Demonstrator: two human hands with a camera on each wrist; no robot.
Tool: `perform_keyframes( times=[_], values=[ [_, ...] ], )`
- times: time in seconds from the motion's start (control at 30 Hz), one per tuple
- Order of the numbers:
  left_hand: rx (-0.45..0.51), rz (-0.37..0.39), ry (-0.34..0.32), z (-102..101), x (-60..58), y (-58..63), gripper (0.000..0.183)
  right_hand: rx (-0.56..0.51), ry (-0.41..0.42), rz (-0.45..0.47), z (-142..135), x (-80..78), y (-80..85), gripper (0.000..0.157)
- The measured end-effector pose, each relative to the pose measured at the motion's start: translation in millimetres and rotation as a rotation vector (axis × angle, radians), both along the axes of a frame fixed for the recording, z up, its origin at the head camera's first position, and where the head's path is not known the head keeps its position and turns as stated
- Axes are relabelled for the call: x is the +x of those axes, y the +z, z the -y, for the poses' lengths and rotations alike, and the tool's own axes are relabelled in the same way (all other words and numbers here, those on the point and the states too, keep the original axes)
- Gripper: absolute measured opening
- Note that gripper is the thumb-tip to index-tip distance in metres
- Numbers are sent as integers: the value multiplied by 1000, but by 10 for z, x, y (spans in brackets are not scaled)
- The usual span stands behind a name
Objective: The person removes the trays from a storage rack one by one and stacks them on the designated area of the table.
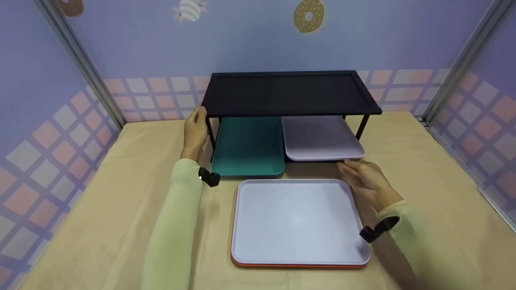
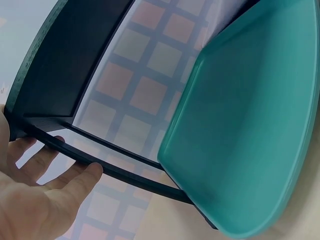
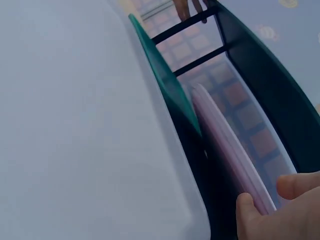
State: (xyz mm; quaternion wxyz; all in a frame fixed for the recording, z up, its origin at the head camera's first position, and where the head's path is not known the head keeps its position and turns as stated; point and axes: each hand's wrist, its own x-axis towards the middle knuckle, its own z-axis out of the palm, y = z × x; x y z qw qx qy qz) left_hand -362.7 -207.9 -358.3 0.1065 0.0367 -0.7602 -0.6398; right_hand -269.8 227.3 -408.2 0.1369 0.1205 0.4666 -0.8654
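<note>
My left hand (image 1: pixel 194 133) holds the front left corner of a black rack (image 1: pixel 286 94), its fingers about the edge and beside the leg in the left wrist view. At the front right corner of a pale pink tray (image 1: pixel 322 141), my right hand (image 1: pixel 369 177) pinches the rim between thumb and fingers (image 3: pixel 246 207). That tray lies under the rack's top, its front sticking out. Left of it is a teal tray (image 1: pixel 250 149), also partly beneath the rack and reaching further forward.
In front of the rack, a white tray (image 1: pixel 300 221) lies on an orange tray (image 1: pixel 298 266), of which only a rim shows. A beige cloth (image 1: pixel 133 193) covers the table. Patterned walls (image 1: pixel 258 44) enclose the back and both sides.
</note>
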Motion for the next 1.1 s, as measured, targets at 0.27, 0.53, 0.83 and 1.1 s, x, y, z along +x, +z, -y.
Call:
perform_keyframes(
  times=[0.27, 0.53, 0.83, 1.1],
  values=[
    [34, 7, -13, 5, 23, 18, 57, -306, -147, 20, 278, -162, 65, 68],
    [-1, 9, -8, -7, 29, 9, 58, -342, -217, -81, 396, -247, -29, 59],
    [16, 1, -2, -28, -5, -10, 57, -230, -236, -144, 393, -123, -38, 57],
    [24, 3, 1, 1, -12, 1, 57, -168, -246, -169, 376, 15, -1, 59]
  ],
)
